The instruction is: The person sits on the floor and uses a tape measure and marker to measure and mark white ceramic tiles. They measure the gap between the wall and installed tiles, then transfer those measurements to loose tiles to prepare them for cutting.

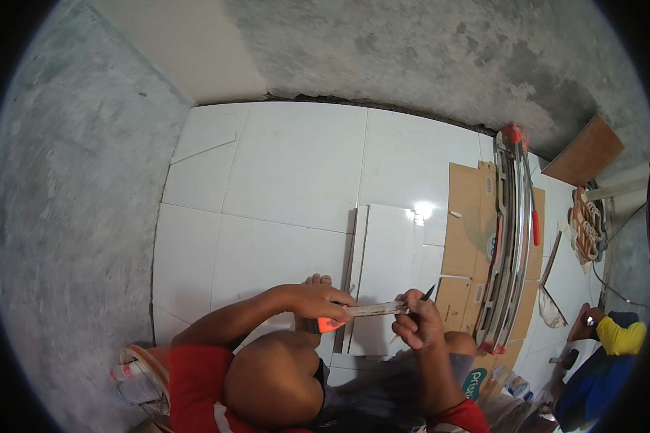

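At the lower left of the frame I have an orange bucket [159, 381] with a bottle in it, and just right of that the left forearm slants in toward the centre. I judge the step in hand to be a length check — the tape measure [332, 324] is at lower centre, raised above the floor tiles [285, 184], with its blade [379, 309] out between the two hands. The next move, as I read it, calls for an even pull and a close look at the markings. For pose, the left elbow is bent and the left hand [322, 301] lies palm down over the case, fingers wrapped round it. Right of centre, the right hand [421, 322] comes up from the lower edge on a raised wrist, its fingers curled — they grasp a dark pencil-like marker [429, 293] and seem to pinch the far end of the blade, though I cannot tell the exact contact. A loose white tile [390, 267] lies beyond the hands. Farther right I see cardboard [465, 216] under a tile cutter [508, 245], and a co-worker's yellow sleeve [621, 336] at the lower right.
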Action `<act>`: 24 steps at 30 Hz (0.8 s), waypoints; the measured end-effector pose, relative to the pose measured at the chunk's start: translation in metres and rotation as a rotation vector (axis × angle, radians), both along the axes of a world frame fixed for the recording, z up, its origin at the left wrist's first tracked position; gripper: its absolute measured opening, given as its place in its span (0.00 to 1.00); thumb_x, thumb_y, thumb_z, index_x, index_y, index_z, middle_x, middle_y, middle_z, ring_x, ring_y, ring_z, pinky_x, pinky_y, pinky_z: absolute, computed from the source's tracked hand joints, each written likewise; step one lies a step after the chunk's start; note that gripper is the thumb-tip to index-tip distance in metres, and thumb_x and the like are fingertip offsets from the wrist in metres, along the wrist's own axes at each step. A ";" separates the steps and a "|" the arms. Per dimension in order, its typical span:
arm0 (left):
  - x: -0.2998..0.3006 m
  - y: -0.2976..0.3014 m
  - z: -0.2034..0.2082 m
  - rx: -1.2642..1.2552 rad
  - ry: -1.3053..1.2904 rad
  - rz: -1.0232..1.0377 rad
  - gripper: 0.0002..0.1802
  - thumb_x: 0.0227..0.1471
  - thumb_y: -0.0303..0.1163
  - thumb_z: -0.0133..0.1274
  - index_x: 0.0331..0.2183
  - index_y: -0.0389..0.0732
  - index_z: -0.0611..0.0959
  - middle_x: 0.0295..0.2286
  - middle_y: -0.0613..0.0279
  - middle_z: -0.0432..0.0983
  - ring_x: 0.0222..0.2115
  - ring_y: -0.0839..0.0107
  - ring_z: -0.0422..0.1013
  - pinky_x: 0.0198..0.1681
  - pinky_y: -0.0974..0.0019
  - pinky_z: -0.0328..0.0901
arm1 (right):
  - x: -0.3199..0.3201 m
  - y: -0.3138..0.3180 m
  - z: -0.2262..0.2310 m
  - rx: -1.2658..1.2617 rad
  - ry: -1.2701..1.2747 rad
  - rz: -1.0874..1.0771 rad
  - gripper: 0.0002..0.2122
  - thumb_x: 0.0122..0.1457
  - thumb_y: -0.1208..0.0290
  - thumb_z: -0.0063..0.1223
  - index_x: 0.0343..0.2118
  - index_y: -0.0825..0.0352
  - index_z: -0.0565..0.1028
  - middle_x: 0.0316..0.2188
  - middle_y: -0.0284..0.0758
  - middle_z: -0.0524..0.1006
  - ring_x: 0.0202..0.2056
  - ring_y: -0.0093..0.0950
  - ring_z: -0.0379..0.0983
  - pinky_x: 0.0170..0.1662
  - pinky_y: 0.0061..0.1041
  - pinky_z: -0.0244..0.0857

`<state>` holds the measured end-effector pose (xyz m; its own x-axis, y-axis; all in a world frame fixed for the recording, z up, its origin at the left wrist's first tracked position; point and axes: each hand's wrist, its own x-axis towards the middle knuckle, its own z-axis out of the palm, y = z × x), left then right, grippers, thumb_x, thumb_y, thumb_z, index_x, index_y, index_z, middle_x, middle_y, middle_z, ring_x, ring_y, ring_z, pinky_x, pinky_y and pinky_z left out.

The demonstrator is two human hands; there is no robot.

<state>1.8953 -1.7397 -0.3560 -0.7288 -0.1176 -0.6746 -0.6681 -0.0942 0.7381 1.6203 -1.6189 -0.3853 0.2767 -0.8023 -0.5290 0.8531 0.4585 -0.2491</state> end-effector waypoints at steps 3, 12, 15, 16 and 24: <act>0.010 -0.004 -0.014 0.073 -0.013 -0.021 0.22 0.61 0.52 0.49 0.44 0.46 0.84 0.33 0.68 0.80 0.41 0.72 0.70 0.51 0.63 0.61 | -0.023 -0.017 -0.004 -0.073 -0.179 -0.099 0.06 0.62 0.72 0.51 0.39 0.65 0.77 0.41 0.41 0.78 0.15 0.18 0.58 0.19 0.21 0.59; 0.029 -0.004 -0.036 0.203 0.025 0.261 0.18 0.63 0.43 0.51 0.40 0.38 0.84 0.34 0.61 0.81 0.35 0.71 0.77 0.45 0.66 0.70 | -0.044 -0.078 -0.006 -0.068 0.000 -0.112 0.12 0.66 0.63 0.55 0.42 0.67 0.77 0.31 0.34 0.76 0.14 0.17 0.57 0.17 0.21 0.55; 0.039 -0.009 -0.050 0.352 0.092 0.587 0.16 0.64 0.40 0.50 0.39 0.36 0.81 0.35 0.57 0.81 0.33 0.68 0.78 0.42 0.65 0.72 | -0.052 -0.097 -0.009 -0.050 0.401 -0.101 0.14 0.68 0.59 0.53 0.39 0.67 0.78 0.28 0.29 0.73 0.13 0.17 0.55 0.17 0.21 0.56; 0.042 -0.012 -0.055 0.383 0.097 0.725 0.16 0.63 0.40 0.50 0.38 0.36 0.80 0.35 0.56 0.80 0.32 0.67 0.79 0.41 0.65 0.72 | -0.053 -0.100 -0.009 0.019 0.551 -0.163 0.16 0.68 0.56 0.52 0.37 0.66 0.77 0.24 0.27 0.71 0.13 0.16 0.55 0.16 0.19 0.54; 0.063 -0.105 -0.092 0.198 0.075 1.333 0.14 0.65 0.40 0.48 0.35 0.38 0.77 0.25 0.60 0.74 0.21 0.73 0.71 0.25 0.68 0.70 | -0.109 -0.069 -0.122 0.120 1.730 -0.174 0.19 0.71 0.58 0.49 0.27 0.69 0.74 0.18 0.29 0.69 0.19 0.19 0.64 0.24 0.26 0.60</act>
<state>1.9583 -1.8446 -0.4480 -0.1726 -0.6650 -0.7266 0.0558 -0.7431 0.6669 1.5108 -1.6882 -0.5077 -0.7021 -0.6963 -0.1494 -0.3014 0.4806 -0.8235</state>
